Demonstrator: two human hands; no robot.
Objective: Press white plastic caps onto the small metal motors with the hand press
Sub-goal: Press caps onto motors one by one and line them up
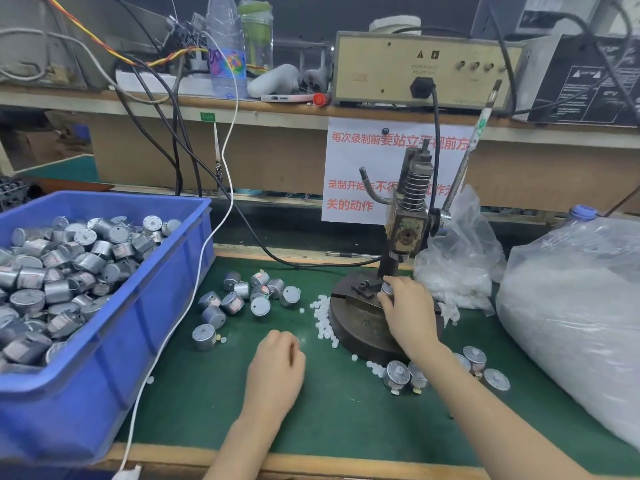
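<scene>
The hand press (408, 216) stands on a round dark base (356, 327) at the middle right of the green mat. My right hand (407, 306) grips a small metal motor (387, 289) on the base, right under the press ram. My left hand (277, 368) rests on the mat with its fingers curled; whether it holds anything is hidden. Loose white caps (323, 318) lie scattered along the left side of the base. Several bare motors (249, 296) lie on the mat to the left. A few more motors (398, 372) lie in front of the base.
A blue bin (104, 341) full of motors stands at the left. A big clear bag (571, 313) of white parts fills the right, with a smaller bag (457, 258) behind the press. The press lever (471, 147) points up to the right. Cables (207, 237) cross the mat.
</scene>
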